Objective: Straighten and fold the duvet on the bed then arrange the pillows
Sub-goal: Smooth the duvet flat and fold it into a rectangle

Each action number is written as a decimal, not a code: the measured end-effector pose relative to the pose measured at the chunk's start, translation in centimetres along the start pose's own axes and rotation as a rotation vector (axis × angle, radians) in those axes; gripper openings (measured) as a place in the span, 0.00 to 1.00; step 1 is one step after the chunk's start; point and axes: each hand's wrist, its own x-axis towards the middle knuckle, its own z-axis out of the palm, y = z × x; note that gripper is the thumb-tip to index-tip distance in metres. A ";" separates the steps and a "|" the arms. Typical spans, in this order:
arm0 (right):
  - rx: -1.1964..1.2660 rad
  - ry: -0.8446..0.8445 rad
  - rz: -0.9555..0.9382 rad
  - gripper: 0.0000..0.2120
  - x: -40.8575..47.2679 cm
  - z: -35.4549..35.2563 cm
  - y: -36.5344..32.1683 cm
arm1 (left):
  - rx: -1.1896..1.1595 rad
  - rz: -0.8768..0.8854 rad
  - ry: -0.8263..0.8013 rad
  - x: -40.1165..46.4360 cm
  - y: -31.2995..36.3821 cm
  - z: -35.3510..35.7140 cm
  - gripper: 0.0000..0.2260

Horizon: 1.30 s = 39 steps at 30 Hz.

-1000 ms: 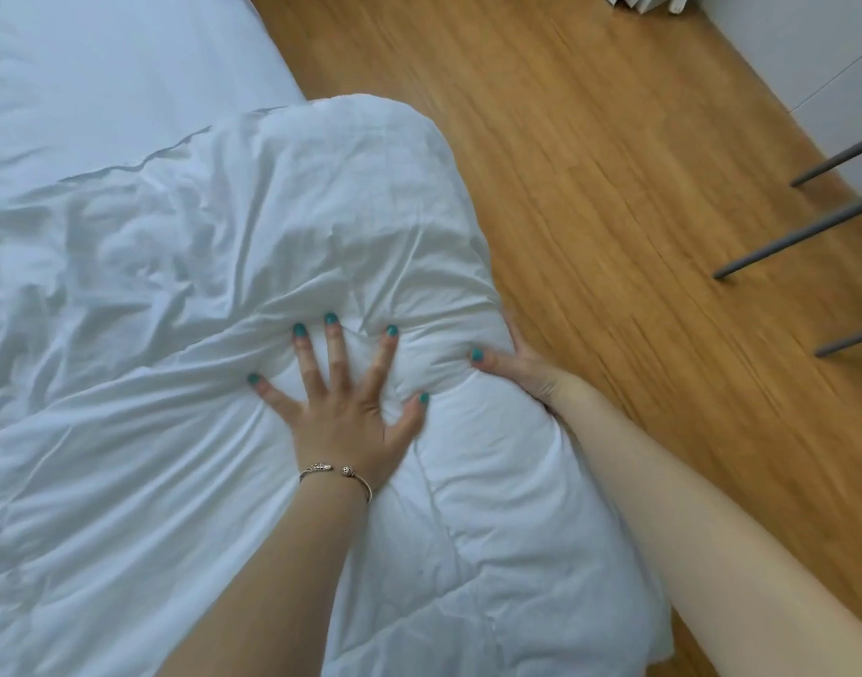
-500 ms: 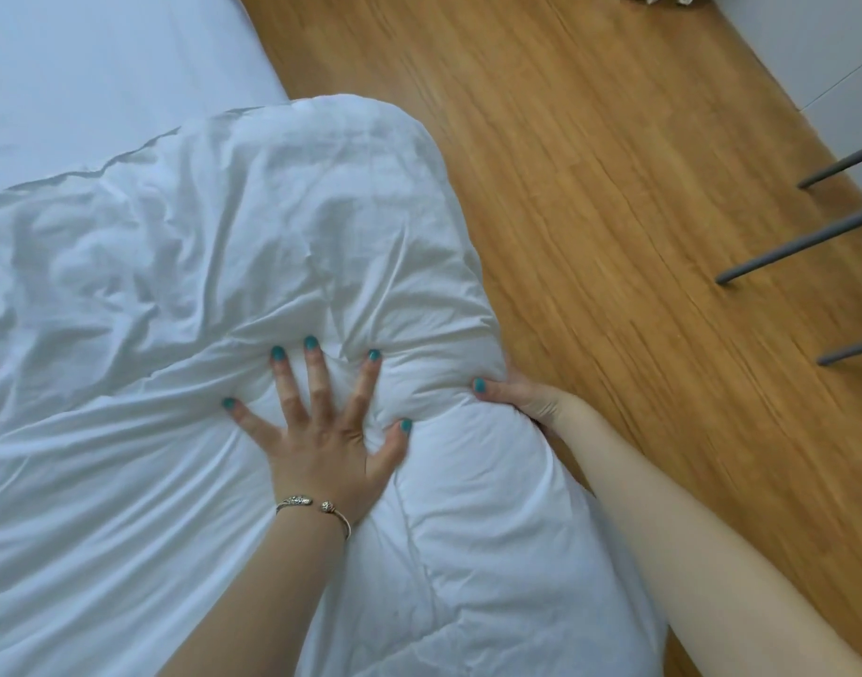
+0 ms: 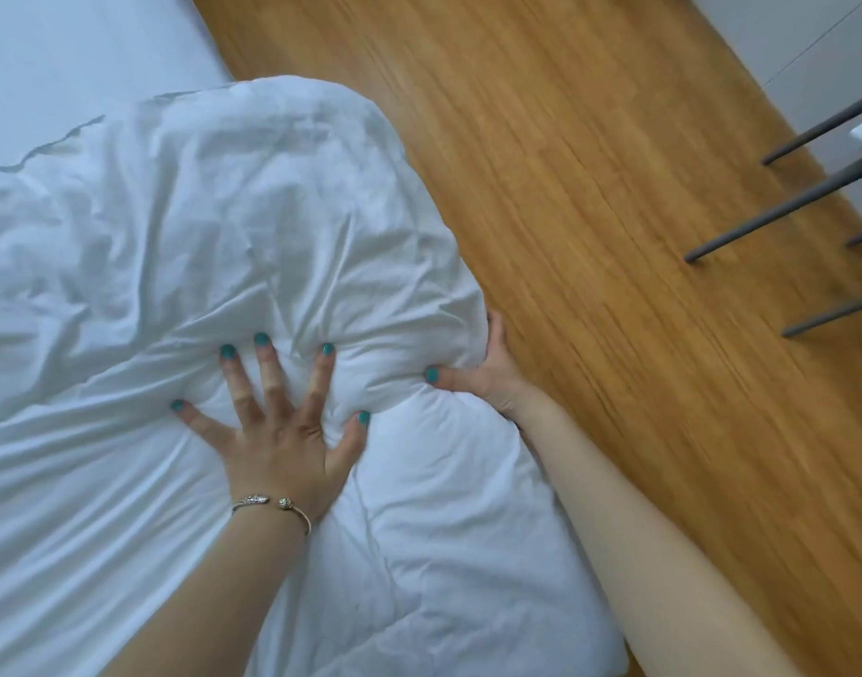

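Observation:
A white, rumpled duvet (image 3: 233, 227) lies folded over the near right corner of the bed, its bulging fold hanging past the bed's edge. My left hand (image 3: 277, 422) presses flat on the crease of the fold with fingers spread wide. My right hand (image 3: 487, 373) grips the fold's right edge at the bedside, thumb on top and fingers hidden underneath. No pillow is in view.
The bare white bed sheet (image 3: 77, 61) shows at the top left. Wooden floor (image 3: 590, 237) runs along the right of the bed. Grey metal furniture legs (image 3: 785, 207) stand on the floor at the far right, by a white wall.
Both hands stay on the same crease of the duvet. The view has tilted slightly; the fold looks pressed a little flatter and closer to me.

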 end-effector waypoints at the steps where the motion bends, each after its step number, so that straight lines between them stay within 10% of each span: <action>1: -0.031 0.048 -0.078 0.56 -0.7 -0.2 -0.5 | 0.002 -0.001 -0.007 0.0 0.1 0.0 0.34; 8: -0.612 0.122 -0.420 0.63 -4.1 0.0 -5.8 | -0.001 0.019 -0.094 0.5 -0.2 -0.2 0.34; 15: -0.649 -0.057 -0.322 0.49 -12.6 4.9 -14.6 | -0.160 0.030 -0.231 -2.7 -3.1 -7.9 0.30; 26: -1.028 -0.032 -0.316 0.42 -31.2 32.2 -24.9 | -0.268 -0.094 -0.202 -17.9 -30.1 -23.9 0.20; 39: -1.051 -0.325 -0.167 0.43 -28.0 64.5 -7.5 | -0.337 -0.222 -0.318 -30.8 -53.3 -13.9 0.24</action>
